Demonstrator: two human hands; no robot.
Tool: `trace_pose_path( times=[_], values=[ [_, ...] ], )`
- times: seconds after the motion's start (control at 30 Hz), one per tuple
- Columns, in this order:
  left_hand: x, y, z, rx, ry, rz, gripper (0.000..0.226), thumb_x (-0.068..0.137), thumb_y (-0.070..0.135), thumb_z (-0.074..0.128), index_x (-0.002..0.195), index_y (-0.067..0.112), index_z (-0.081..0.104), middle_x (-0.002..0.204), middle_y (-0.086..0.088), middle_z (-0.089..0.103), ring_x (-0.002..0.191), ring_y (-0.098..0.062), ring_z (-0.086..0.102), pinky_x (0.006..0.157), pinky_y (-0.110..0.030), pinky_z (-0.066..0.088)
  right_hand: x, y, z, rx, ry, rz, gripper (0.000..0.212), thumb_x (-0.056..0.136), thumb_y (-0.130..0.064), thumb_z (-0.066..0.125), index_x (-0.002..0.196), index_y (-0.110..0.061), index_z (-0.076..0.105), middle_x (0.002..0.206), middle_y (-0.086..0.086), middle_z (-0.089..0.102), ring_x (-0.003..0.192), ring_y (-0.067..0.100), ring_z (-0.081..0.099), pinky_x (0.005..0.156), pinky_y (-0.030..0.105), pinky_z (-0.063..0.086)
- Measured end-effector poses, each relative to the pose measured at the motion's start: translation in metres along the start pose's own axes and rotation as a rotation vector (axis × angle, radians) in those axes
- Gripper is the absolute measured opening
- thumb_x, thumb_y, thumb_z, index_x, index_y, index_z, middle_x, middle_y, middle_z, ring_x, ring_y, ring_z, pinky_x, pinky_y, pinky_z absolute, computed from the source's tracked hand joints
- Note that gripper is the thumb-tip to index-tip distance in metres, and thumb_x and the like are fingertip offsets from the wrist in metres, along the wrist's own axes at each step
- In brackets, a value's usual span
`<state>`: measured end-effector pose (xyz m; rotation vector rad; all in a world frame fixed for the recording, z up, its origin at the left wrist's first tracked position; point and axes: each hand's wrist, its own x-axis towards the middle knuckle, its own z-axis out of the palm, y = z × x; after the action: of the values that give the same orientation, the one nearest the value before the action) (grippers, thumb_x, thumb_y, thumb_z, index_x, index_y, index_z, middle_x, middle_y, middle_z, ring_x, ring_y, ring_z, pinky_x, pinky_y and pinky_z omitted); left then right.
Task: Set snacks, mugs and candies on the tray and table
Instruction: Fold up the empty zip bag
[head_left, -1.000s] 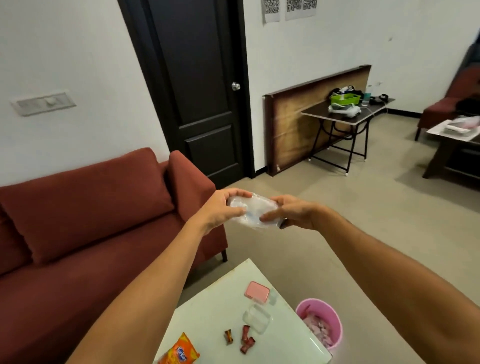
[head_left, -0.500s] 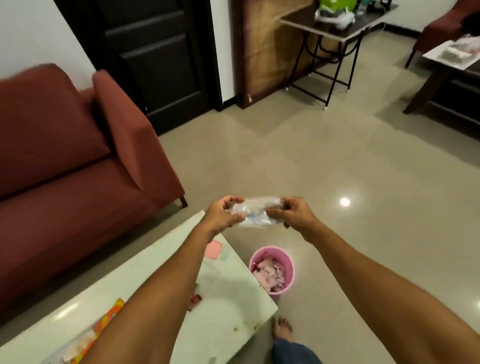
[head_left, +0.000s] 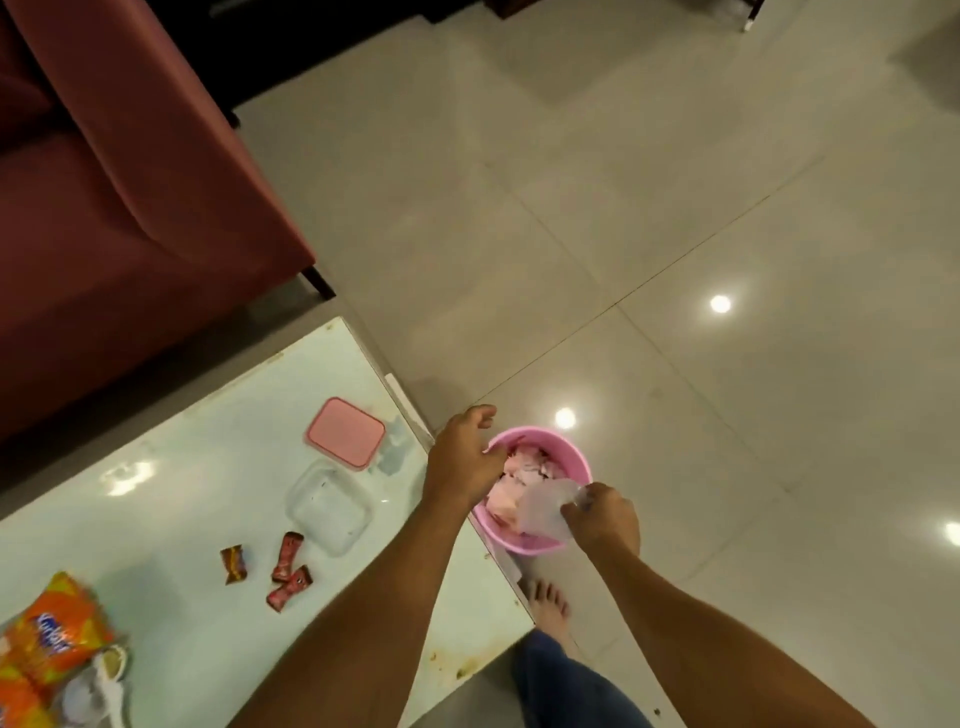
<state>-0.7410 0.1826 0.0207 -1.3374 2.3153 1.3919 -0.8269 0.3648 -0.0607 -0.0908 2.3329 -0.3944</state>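
My right hand (head_left: 602, 517) pinches a crumpled clear plastic wrapper (head_left: 545, 506) just over the pink bin (head_left: 571, 462) on the floor. My left hand (head_left: 465, 457) hovers at the bin's left rim, fingers loosely curled, holding nothing. On the white table (head_left: 208, 441) lie three wrapped candies (head_left: 283, 566), a clear square container (head_left: 330, 506), its pink lid (head_left: 345, 431) and an orange snack packet (head_left: 49, 629) at the left edge.
A red sofa (head_left: 130, 182) stands beyond the table. The bin holds pink and white scraps. My bare foot (head_left: 548, 605) is on the tiled floor beside the table corner. A white object (head_left: 93, 686) lies by the snack packet.
The view has dropped from the room to the table and bin. Both hands came down; the left hand let go of the wrapper, which the right hand now holds over the bin.
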Motion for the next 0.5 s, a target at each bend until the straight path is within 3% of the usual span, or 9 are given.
trace_pose_path(
  times=[0.13, 0.23, 0.33, 0.43, 0.5],
  values=[
    [0.018, -0.025, 0.018, -0.022, 0.076, 0.015, 0.045, 0.090, 0.022, 0.070, 0.133, 0.026, 0.057, 0.130, 0.008, 0.062, 0.104, -0.014, 0.064, 0.084, -0.027, 0.051, 0.042, -0.001, 0.036, -0.016, -0.075, -0.008, 0.051, 0.083, -0.042, 0.078, 0.125, -0.017, 0.062, 0.110, 0.007, 0.072, 0.087, 0.025, 0.065, 0.072, 0.027, 0.051],
    [0.022, -0.040, 0.025, -0.033, 0.117, 0.033, 0.041, 0.093, 0.020, 0.067, 0.131, 0.027, 0.057, 0.132, 0.009, 0.061, 0.104, -0.011, 0.063, 0.080, -0.022, 0.049, 0.062, -0.005, 0.053, 0.008, -0.075, 0.034, 0.063, 0.080, -0.045, 0.081, 0.130, -0.016, 0.054, 0.111, 0.009, 0.071, 0.089, 0.027, 0.065, 0.073, 0.031, 0.052],
    [0.016, -0.044, 0.021, -0.053, 0.146, 0.027, 0.038, 0.095, 0.019, 0.065, 0.131, 0.026, 0.058, 0.132, 0.009, 0.062, 0.105, -0.010, 0.063, 0.079, -0.019, 0.049, 0.060, -0.001, 0.051, -0.041, 0.013, 0.040, 0.053, 0.086, -0.037, 0.076, 0.127, -0.011, 0.055, 0.108, 0.009, 0.068, 0.088, 0.028, 0.066, 0.074, 0.036, 0.058],
    [0.000, -0.037, 0.001, -0.037, 0.151, 0.026, 0.036, 0.095, 0.018, 0.064, 0.130, 0.025, 0.059, 0.130, 0.009, 0.063, 0.105, -0.010, 0.063, 0.071, -0.006, 0.040, 0.035, 0.000, 0.037, -0.081, 0.062, -0.021, 0.033, 0.093, -0.031, 0.066, 0.121, -0.012, 0.061, 0.101, 0.006, 0.069, 0.082, 0.024, 0.065, 0.070, 0.032, 0.056],
    [-0.014, -0.025, -0.023, -0.030, 0.162, 0.042, 0.035, 0.094, 0.017, 0.064, 0.128, 0.024, 0.061, 0.129, 0.007, 0.064, 0.103, -0.010, 0.063, 0.070, -0.006, 0.040, 0.009, -0.009, 0.025, -0.060, 0.087, -0.104, 0.024, 0.095, -0.025, 0.063, 0.117, -0.017, 0.066, 0.094, 0.001, 0.070, 0.078, 0.020, 0.064, 0.069, 0.027, 0.053]
  ],
)
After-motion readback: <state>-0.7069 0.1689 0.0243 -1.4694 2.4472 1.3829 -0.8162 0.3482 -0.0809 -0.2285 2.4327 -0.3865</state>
